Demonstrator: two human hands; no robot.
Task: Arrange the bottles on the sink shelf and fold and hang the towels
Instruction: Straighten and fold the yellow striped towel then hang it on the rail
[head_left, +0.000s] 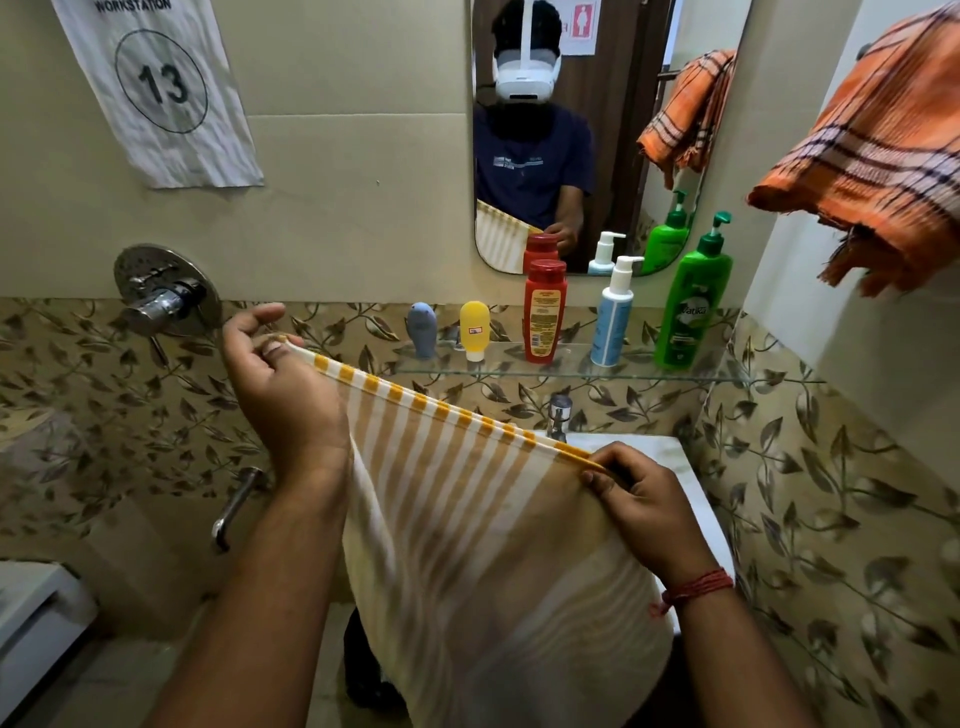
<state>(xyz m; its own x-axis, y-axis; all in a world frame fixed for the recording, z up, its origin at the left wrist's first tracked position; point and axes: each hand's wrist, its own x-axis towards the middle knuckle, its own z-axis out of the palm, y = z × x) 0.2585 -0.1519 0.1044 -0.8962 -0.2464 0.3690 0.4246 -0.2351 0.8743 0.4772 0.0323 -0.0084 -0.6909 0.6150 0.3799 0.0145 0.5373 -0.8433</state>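
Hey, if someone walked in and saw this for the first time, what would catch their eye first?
Most likely the yellow striped towel, stretched taut in front of the sink between the left hand and the right hand, each pinching a top corner. Next, the orange checked towel draped high on the right, then the row of five bottles on the glass shelf under the mirror, ending in the tall green pump bottle.

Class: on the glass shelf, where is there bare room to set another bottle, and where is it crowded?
The glass shelf has bare glass right of the green pump bottle. A wide gap lies between the red bottle and white pump bottle. The grey tube and yellow tube stand closest together, at the shelf's left end.
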